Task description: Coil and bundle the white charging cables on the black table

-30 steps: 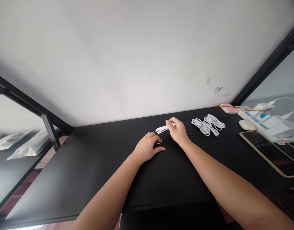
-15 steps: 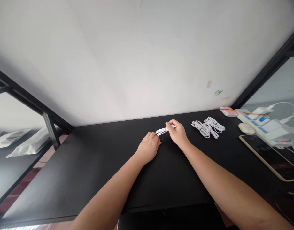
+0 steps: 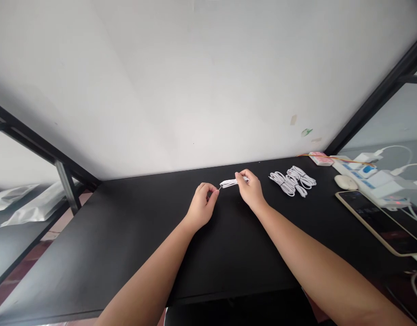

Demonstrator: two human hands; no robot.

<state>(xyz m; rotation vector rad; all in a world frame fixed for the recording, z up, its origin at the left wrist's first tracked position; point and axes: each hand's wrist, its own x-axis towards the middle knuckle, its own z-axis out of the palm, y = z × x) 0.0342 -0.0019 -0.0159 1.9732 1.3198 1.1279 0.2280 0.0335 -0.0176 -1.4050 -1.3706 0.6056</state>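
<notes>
Bare forearms [image 3: 297,244] stretched forward, left hand [image 3: 201,206] in a thumb-and-finger pinch, right hand [image 3: 252,190] curled tightly

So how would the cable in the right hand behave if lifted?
The cable would probably flex a little, being thin lengths folded together. It is likely light, since the right hand pinches it between thumb and fingers.

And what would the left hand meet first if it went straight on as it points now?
Past the thin strand at its fingers, the left hand would likely meet the white cable bundle in the right hand; depth is hard to judge.
</notes>
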